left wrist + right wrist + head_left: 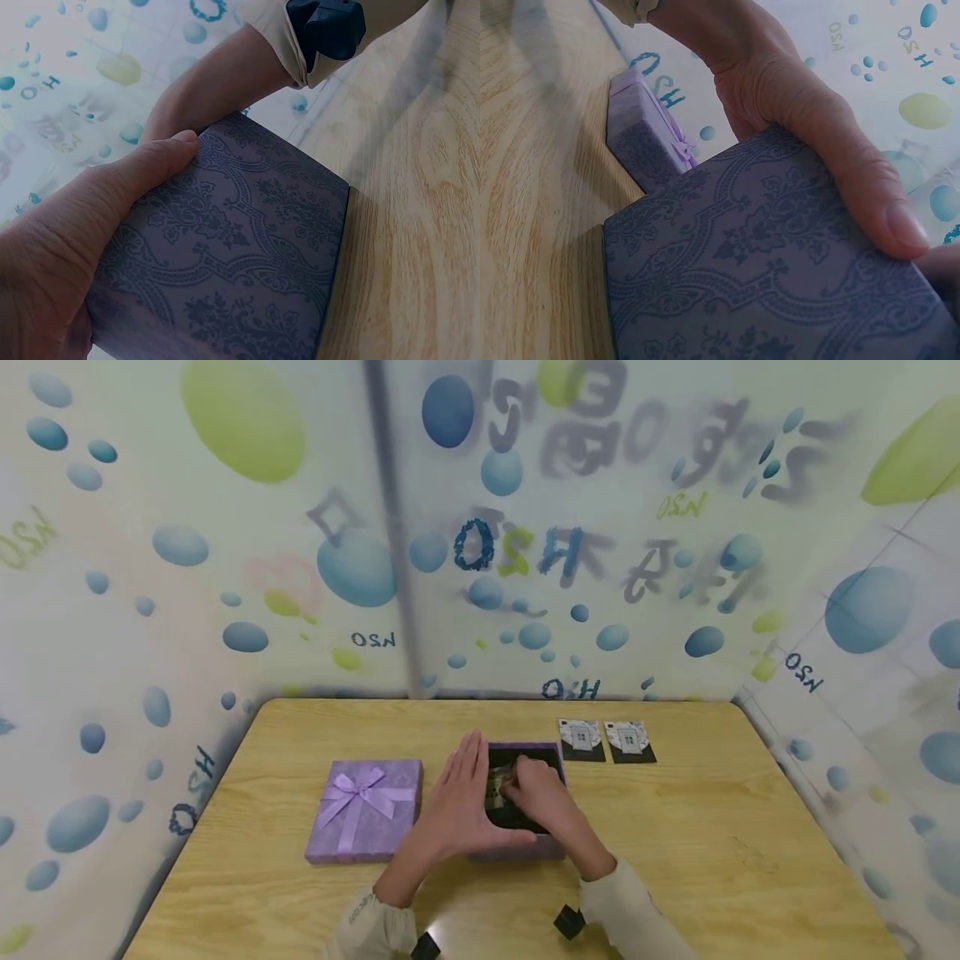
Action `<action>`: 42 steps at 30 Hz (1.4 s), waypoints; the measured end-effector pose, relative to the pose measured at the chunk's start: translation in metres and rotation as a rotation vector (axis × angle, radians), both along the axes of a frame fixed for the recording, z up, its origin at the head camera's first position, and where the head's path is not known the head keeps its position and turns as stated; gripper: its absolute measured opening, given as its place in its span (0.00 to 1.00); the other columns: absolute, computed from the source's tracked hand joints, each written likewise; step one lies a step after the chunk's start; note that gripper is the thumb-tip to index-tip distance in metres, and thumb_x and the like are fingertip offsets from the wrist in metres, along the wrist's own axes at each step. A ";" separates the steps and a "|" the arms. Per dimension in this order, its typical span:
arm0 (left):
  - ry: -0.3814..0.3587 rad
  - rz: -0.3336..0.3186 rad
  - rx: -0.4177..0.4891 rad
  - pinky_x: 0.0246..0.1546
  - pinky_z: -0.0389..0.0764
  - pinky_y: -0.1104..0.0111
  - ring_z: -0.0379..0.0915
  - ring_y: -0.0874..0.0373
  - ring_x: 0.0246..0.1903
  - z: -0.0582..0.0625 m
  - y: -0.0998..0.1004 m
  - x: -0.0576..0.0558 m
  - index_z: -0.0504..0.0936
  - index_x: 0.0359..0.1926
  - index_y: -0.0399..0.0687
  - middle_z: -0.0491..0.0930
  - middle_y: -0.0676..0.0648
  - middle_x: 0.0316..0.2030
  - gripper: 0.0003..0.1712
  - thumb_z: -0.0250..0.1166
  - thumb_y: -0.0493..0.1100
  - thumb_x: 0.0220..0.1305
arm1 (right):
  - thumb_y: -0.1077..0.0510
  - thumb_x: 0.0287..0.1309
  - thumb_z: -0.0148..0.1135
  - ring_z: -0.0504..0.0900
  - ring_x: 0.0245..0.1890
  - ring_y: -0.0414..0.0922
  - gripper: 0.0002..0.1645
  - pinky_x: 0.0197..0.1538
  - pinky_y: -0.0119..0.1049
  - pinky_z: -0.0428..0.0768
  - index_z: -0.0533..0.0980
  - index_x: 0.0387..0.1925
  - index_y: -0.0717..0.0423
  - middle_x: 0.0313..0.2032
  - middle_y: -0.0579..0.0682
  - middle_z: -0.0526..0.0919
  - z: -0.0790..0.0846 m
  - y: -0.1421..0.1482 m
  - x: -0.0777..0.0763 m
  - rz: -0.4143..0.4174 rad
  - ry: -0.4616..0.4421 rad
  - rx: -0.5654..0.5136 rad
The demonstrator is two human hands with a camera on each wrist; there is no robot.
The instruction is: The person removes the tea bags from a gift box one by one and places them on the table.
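A purple patterned box point(517, 846) stands uncovered, its inside dark. My left hand point(467, 797) lies along its left side with straight fingers, and the thumb rests on the front rim. The box's front wall point(240, 217) fills much of the left wrist view, beside the left thumb. My right hand point(542, 791) reaches inside with curled fingers and pinches a small dark packet point(496, 787) with pale print, partly covered by the hand. In the right wrist view the left thumb lies over the box edge point(765, 247); the right fingertips are hidden there.
A purple lid point(363, 810) with a lilac ribbon bow lies left of the box. Two square black-and-white packets point(582, 740) lie side by side behind the box to the right. The wooden table point(712, 852) meets a printed curtain point(480, 635) at the back.
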State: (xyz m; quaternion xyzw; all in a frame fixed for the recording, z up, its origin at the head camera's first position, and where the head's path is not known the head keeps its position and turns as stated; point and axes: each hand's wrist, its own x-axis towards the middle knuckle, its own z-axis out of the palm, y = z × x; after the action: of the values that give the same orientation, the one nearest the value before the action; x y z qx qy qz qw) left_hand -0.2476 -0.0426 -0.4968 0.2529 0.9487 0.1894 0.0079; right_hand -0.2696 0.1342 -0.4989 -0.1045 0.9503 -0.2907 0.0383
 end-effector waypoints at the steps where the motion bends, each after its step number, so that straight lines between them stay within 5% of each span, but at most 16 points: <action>1: 0.000 0.000 0.003 0.81 0.44 0.51 0.26 0.47 0.83 0.001 0.000 0.000 0.25 0.82 0.44 0.24 0.43 0.83 0.89 0.59 0.93 0.42 | 0.62 0.64 0.67 0.68 0.22 0.44 0.17 0.29 0.37 0.67 0.70 0.22 0.55 0.20 0.47 0.69 0.001 -0.001 -0.001 0.002 -0.003 0.011; 6: 0.006 -0.003 0.003 0.81 0.44 0.50 0.25 0.48 0.83 0.001 -0.001 -0.001 0.25 0.82 0.44 0.23 0.44 0.83 0.89 0.59 0.93 0.41 | 0.61 0.67 0.67 0.68 0.26 0.45 0.20 0.30 0.38 0.66 0.71 0.20 0.54 0.22 0.48 0.70 0.002 -0.001 -0.001 0.042 -0.009 0.049; 15: -0.004 0.009 -0.008 0.81 0.42 0.52 0.24 0.49 0.83 -0.002 0.000 -0.001 0.25 0.82 0.45 0.22 0.45 0.83 0.89 0.57 0.95 0.40 | 0.64 0.72 0.60 0.70 0.20 0.43 0.08 0.24 0.35 0.67 0.77 0.32 0.57 0.22 0.47 0.73 0.001 0.000 0.001 0.100 -0.048 0.047; 22: -0.009 0.016 0.002 0.81 0.41 0.52 0.22 0.51 0.83 -0.002 -0.001 -0.001 0.26 0.82 0.46 0.23 0.46 0.83 0.89 0.57 0.95 0.40 | 0.67 0.72 0.59 0.76 0.26 0.42 0.03 0.30 0.38 0.78 0.78 0.40 0.62 0.29 0.49 0.79 0.005 0.001 -0.002 0.058 0.060 -0.092; 30: -0.010 0.009 -0.004 0.81 0.42 0.52 0.21 0.52 0.82 -0.002 0.001 -0.002 0.27 0.83 0.45 0.23 0.46 0.83 0.88 0.56 0.95 0.40 | 0.65 0.72 0.63 0.78 0.27 0.38 0.03 0.32 0.34 0.79 0.81 0.44 0.60 0.30 0.47 0.83 0.018 0.009 -0.001 0.077 0.143 -0.212; 42: -0.021 0.020 0.005 0.81 0.41 0.52 0.21 0.53 0.82 -0.001 0.001 -0.001 0.27 0.83 0.46 0.24 0.46 0.83 0.89 0.56 0.96 0.39 | 0.59 0.74 0.63 0.77 0.23 0.42 0.07 0.29 0.37 0.77 0.81 0.47 0.58 0.31 0.49 0.84 0.038 0.040 -0.006 -0.022 0.107 -0.353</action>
State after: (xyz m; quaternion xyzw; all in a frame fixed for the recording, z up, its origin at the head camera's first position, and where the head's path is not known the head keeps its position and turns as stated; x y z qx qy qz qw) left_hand -0.2487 -0.0415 -0.4974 0.2416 0.9506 0.1946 0.0152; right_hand -0.2756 0.1737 -0.4609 -0.1146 0.8864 -0.4472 -0.0346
